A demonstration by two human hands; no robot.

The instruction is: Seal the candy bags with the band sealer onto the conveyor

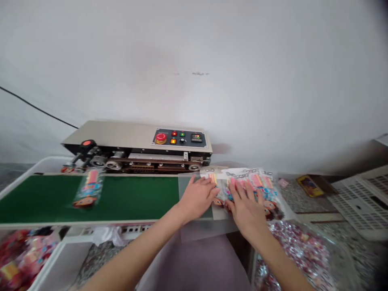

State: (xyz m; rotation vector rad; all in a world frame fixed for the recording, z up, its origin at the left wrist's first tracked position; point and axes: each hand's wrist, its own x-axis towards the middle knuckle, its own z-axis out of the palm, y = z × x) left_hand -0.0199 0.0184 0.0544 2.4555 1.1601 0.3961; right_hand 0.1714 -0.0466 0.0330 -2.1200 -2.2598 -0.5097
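Left hand, 1 [197, 198]: yours, palm down just past the right end of the green belt [136, 198]. Its fingertips reach over the leftmost packet [217, 201], which lies under and just beside them; whether they pinch it, you cannot tell from here.

Right hand, 1 [248, 206]: yours, palm down, fingers spread and unclenched on the row of clear packets [268, 198]. The packets lie flat, side by side and close together, their printed faces up; some show between your fingers, others to the right of your hand.

Plastic sheet, 1 [194, 230]: clear, beneath your left wrist, its near edge hanging towards your lap.

Loose packet, 1 [89, 189]: on the belt, well apart from both your hands, pink and yellow at the far end.

Machine, 1 [121, 135]: beige, behind the belt, against the wall; control panel with 1 red knob [161, 138] and a lit display [196, 138].

Shiny wrapped pieces, many [300, 246]: below and right of your right hand.

White crate, 1 [363, 198]: slatted, far right.
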